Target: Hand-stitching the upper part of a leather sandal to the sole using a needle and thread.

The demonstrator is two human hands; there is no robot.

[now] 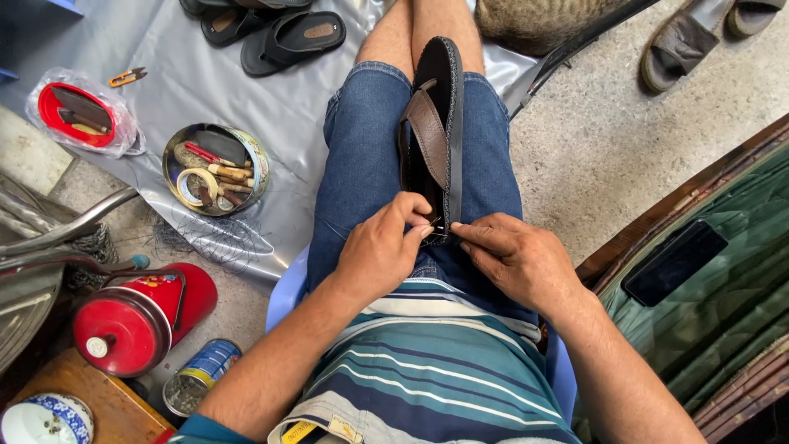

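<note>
A dark leather sandal [440, 107] with a brown strap stands on edge between my thighs, its heel end toward me. My left hand [380, 251] pinches the sandal's near edge, fingertips on what looks like a thin needle. My right hand [514, 259] grips the same near edge from the right, thumb and forefinger pressed to the sole. Both hands meet at the heel over my blue denim shorts.
A round tin of tools [215, 168] sits on a grey plastic sheet [271, 107] to my left, near a red lidded tray [78, 115] and black sandals [288, 37]. A red canister [136, 316] and an open can [197, 378] lie lower left. Brown sandals [682, 41] rest upper right.
</note>
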